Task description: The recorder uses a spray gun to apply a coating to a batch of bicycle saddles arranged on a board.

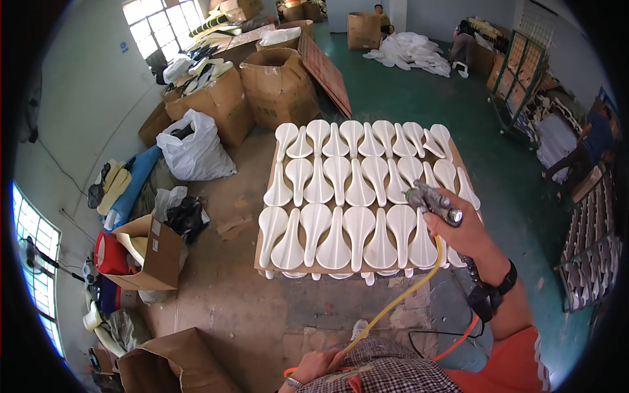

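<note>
Overhead: right hand (466, 230) grips one spray gun (432, 203).

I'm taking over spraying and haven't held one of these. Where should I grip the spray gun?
Probably by its handle, as the right hand does now: come from behind, the near side, so the metal nozzle end of the spray gun points at the white saddles and the yellow hose trails back.

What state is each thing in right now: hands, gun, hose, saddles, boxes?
Right hand: gripping the spray gun, held over the saddles.
Spray gun: in hand, nozzle aimed left and down; no spray visible.
Left hand: closed on the yellow hose, near the body.
Yellow hose: hanging slack from gun to left hand.
Saddles: white, laid in rows on the board.
Boxes: open.
</note>
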A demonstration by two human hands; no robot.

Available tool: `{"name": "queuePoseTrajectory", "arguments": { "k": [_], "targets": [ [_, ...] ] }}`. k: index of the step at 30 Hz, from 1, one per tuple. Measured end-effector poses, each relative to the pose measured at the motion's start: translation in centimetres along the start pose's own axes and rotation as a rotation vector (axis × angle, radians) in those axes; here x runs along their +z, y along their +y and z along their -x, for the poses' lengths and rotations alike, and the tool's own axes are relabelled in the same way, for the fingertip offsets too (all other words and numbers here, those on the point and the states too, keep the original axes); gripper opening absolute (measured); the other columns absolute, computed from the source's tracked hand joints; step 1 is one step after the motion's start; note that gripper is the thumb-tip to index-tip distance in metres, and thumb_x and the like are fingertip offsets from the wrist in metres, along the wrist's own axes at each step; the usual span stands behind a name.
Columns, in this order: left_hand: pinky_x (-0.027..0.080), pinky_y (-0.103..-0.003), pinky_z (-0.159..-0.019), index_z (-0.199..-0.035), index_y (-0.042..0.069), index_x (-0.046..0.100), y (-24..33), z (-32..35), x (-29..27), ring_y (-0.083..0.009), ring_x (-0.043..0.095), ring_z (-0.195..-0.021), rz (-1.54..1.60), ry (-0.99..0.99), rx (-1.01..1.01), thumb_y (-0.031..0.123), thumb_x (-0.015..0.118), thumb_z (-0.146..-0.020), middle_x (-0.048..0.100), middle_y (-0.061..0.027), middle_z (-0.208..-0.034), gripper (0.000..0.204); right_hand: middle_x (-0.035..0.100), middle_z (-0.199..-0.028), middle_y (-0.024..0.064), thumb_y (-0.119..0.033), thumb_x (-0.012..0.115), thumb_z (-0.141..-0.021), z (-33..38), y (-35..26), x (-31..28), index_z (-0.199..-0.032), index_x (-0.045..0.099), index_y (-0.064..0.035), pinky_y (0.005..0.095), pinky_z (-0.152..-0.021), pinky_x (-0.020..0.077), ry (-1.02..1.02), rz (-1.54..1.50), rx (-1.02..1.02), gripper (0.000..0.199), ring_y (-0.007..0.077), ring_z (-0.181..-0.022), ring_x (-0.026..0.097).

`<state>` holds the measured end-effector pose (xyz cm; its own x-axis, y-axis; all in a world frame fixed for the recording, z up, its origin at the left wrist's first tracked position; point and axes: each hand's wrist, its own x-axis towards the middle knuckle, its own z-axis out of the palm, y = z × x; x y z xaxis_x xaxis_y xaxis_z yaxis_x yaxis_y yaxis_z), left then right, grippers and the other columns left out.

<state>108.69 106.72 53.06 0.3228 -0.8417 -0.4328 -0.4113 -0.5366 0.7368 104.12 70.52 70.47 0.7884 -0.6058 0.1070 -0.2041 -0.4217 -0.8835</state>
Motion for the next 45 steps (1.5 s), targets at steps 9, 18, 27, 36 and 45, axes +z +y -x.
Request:
{"name": "queuePoseTrajectory", "arguments": {
  "k": [9, 18, 27, 36, 45],
  "targets": [
    [0.046, -0.048, -0.052, -0.095, 0.013, 0.058, -0.7, 0.7, 0.7, -0.0389, 0.058, -0.06, -0.01, 0.027, 0.117, 0.04, 0.043, -0.092, 0.06, -0.0154, -0.064, 0.031, 0.061, -0.082, 0.005, -0.022, 0.066, -0.081, 3.2, -0.9, 0.4, -0.117, 0.054, -0.0019, 0.025, -0.066, 0.0448, -0.129, 0.033, 0.075, 0.042, 0.0094, -0.071, 0.053],
    [0.047, -0.045, -0.058, -0.099, 0.01, 0.061, -1.2, 4.6, 1.4, -0.0379, 0.059, -0.065, -0.017, -0.046, 0.059, 0.035, 0.044, -0.093, 0.061, -0.0182, -0.07, 0.031, 0.061, -0.08, 0.0036, -0.017, 0.066, -0.081, 8.1, -2.1, 1.5, -0.116, 0.055, -0.0024, 0.0243, -0.065, 0.046, -0.071, 0.022, 0.1, 0.039, 0.0079, -0.07, 0.055],
    [0.046, -0.047, -0.054, -0.092, 0.011, 0.06, -2.7, 8.6, 3.6, -0.0375, 0.059, -0.061, -0.004, 0.002, 0.148, 0.037, 0.044, -0.092, 0.06, -0.0163, -0.065, 0.031, 0.06, -0.075, 0.0016, -0.016, 0.066, -0.08, 15.0, -3.0, 3.5, -0.114, 0.055, -0.002, 0.0237, -0.06, 0.0437, -0.199, 0.036, -0.008, 0.038, 0.0065, -0.064, 0.051],
    [0.047, -0.047, -0.056, -0.093, 0.011, 0.06, -2.5, 11.7, 4.9, -0.0374, 0.059, -0.061, 0.04, 0.044, 0.163, 0.036, 0.046, -0.092, 0.06, -0.0171, -0.064, 0.029, 0.063, -0.086, 0.0071, -0.019, 0.065, -0.082, 19.1, -4.7, 3.8, -0.115, 0.055, -0.0026, 0.0269, -0.069, 0.047, -0.256, 0.083, 0.062, 0.039, 0.0111, -0.074, 0.057],
    [0.047, -0.047, -0.054, -0.091, 0.01, 0.06, -0.8, 9.9, 5.1, -0.0379, 0.059, -0.06, 0.009, 0.092, 0.18, 0.035, 0.048, -0.091, 0.059, -0.0176, -0.063, 0.028, 0.063, -0.089, 0.0095, -0.017, 0.067, -0.08, 18.6, -4.8, 1.6, -0.115, 0.054, 0.0008, 0.027, -0.07, 0.0466, -0.289, 0.033, 0.132, 0.042, 0.0109, -0.078, 0.057]
  ]
}}
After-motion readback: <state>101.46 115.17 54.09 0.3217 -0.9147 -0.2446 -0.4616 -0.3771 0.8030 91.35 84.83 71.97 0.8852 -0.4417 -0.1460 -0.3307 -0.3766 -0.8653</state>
